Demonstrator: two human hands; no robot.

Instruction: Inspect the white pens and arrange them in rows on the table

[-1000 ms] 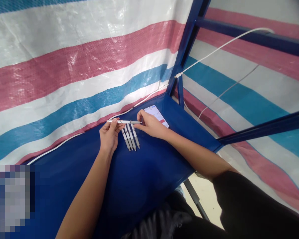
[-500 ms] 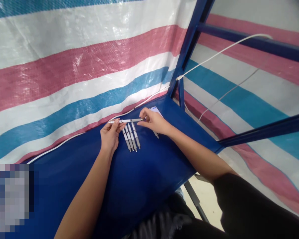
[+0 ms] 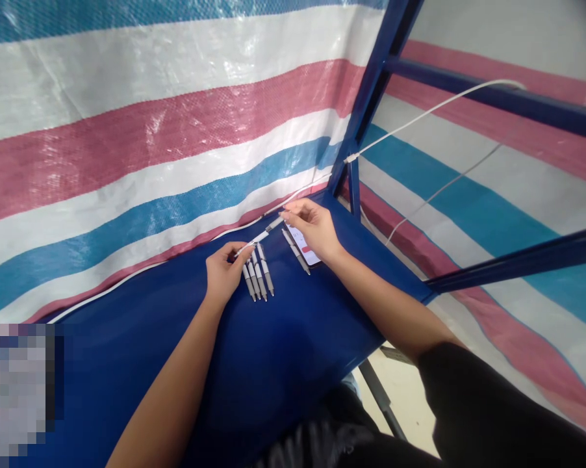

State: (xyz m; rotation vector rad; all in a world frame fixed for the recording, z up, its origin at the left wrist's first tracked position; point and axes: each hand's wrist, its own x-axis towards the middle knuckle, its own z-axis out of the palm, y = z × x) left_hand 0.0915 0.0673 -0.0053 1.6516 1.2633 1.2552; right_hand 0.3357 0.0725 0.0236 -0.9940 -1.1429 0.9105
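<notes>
Around us we see striped sheeting (image 3: 151,130) in white, pink and blue, rising behind and to the right of our blue table (image 3: 283,351), with a dark blue metal frame (image 3: 492,97) standing at the right. A black sleeve (image 3: 488,390) covers our right upper arm, and both our forearms reach across the tabletop. Our left hand (image 3: 223,272) has its thumb and fingers gripping one end of a white and grey pen (image 3: 264,235), and our right hand (image 3: 316,229) has its thumb and finger closed on the pen's other end, so the pen slants up between them above the table, near its back edge. Partly under our right hand we see a phone (image 3: 308,251) lying with its screen lit. A white cable (image 3: 429,116) stretches across the frame. On the tabletop, just below the held pen, four pens (image 3: 258,278) lie side by side, close together, their grey ends toward us. One single pen (image 3: 296,252) lies right along the left edge of the phone; we cannot tell whether they touch.
</notes>
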